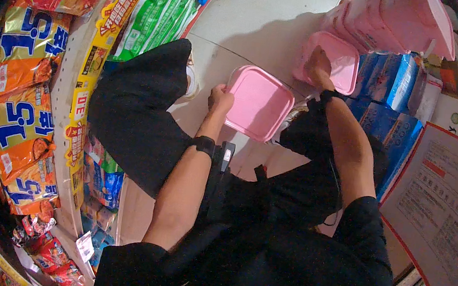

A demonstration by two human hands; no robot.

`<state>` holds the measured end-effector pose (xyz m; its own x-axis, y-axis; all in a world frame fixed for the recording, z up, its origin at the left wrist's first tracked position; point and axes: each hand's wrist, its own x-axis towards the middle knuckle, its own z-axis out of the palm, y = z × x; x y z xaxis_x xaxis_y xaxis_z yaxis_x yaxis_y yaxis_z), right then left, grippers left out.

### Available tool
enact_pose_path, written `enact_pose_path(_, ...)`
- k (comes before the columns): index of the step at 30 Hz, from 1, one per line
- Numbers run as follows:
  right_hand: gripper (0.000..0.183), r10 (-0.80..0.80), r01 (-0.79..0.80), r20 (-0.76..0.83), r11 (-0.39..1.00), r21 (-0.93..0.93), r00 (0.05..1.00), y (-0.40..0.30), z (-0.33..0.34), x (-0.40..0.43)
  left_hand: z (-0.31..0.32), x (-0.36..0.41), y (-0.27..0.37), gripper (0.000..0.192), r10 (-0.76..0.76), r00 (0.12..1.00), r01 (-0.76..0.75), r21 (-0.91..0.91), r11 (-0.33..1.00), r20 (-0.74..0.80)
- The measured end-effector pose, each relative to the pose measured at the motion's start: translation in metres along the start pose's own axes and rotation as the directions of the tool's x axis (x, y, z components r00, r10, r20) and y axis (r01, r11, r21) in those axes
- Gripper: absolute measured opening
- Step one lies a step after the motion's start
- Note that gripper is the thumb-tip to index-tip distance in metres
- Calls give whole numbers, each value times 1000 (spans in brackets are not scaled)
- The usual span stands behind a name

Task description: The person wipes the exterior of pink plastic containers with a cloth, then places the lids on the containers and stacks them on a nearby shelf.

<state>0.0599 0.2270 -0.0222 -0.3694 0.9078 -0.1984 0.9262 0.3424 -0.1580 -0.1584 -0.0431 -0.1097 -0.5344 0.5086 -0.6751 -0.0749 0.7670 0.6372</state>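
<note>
My left hand [220, 100] grips the left edge of a pink square plastic lid [260, 103], its thumb on the rim. Whether a box sits under that lid, I cannot tell. To the right and farther off, my right hand [319, 68] reaches over a pink plastic tub [351, 74] with rounded corners. Its fingers are over or inside the tub's left part, and what they touch there is hidden. Behind this tub rises a stack of similar pink tubs [375, 21].
On the left, a shelf holds orange snack packets [20, 115] and a yellow price strip [89, 81]. Green packs [154, 20] sit low on the floor side. Blue boxes [384, 120] are stacked at right, beside a red-edged printed sheet [442, 206]. Pale floor tiles [248, 28] lie ahead.
</note>
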Motion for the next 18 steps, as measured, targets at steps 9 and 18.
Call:
enact_pose_path(9,27,-507,508,89,861,5,857,24,-28,-51,12,-15,33,34,-13,998,10,51,999,63)
enact_pose_path(18,33,344,-498,361,626,599,867,60,24,-98,21,-24,46,31,-61,998,62,93,994,-20)
